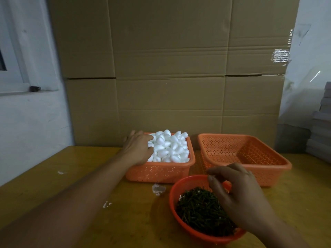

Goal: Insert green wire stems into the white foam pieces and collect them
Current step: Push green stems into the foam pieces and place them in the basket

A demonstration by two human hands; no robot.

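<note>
A square orange basket (pixel 157 173) heaped with white foam pieces (pixel 172 147) stands at the back of the yellow table (pixel 53 185). My left hand (pixel 138 148) reaches into its left side, fingers curled into the pile around a foam piece. In front, a round red bowl (pixel 171 196) holds a mass of short green wire stems (pixel 198 208). My right hand (pixel 240 192) hovers over the bowl's right half, fingers loosely bent, thumb and forefinger apart, with no stem visible between them. A second, larger orange basket (pixel 275 165) at the right holds nothing visible.
Tall cardboard sheets (pixel 170 68) stand right behind the baskets. A white wall and window sill (pixel 26 90) are at the left. Stacked grey items (pixel 320 133) rise at the right edge. White foam crumbs (pixel 158 188) lie on the table near the bowl.
</note>
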